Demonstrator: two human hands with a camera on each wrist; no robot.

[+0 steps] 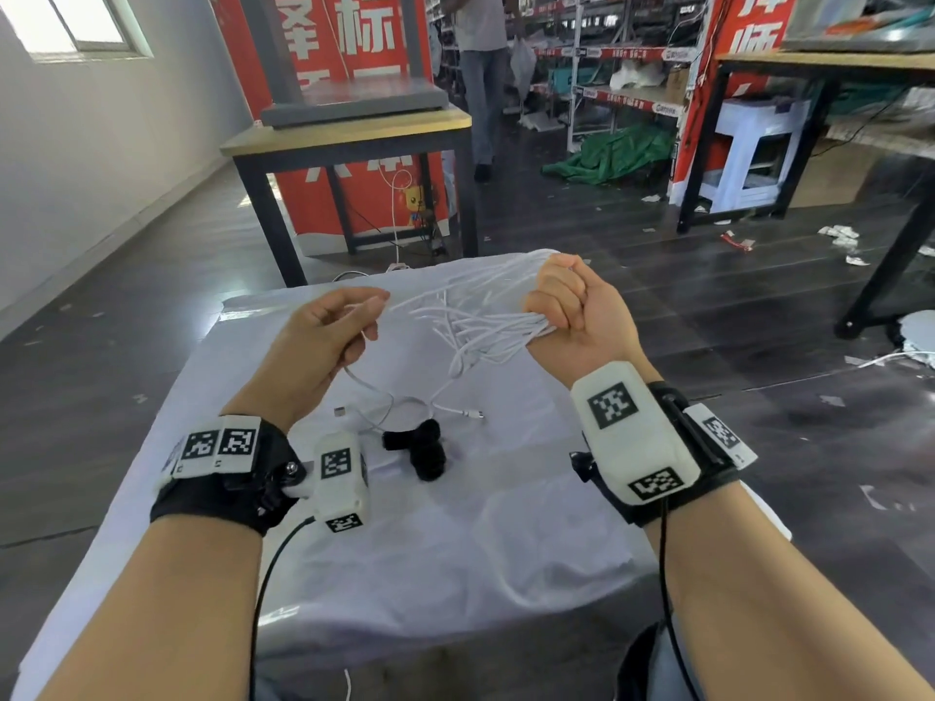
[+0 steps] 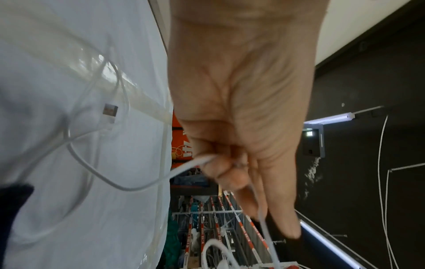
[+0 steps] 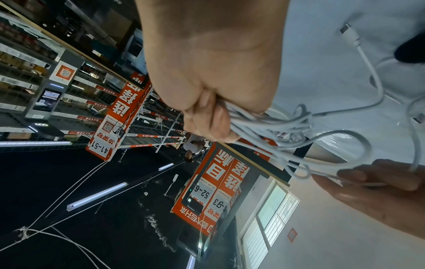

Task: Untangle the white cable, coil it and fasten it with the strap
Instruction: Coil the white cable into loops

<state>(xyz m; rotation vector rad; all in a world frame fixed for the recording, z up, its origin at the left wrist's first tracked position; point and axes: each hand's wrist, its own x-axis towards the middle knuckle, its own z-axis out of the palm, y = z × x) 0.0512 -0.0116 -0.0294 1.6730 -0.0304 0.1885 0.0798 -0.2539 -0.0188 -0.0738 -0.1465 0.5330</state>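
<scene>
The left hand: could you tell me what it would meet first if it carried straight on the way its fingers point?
Probably the loose loops of the white cable bunched in the right hand; the left hand points across at them, though depth is unclear.

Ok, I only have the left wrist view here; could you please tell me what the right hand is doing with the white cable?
Observer: The right hand grips a bunch of loops of the thin white cable, raised above the white cloth-covered table.
Operator: Thank you. Is the strap on?
Observer: No, the black fuzzy strap lies on the cloth, apart from both hands.
Operator: And where does my strand lead?
Observer: From the left hand, which pinches it, it runs across to that bunch.
</scene>
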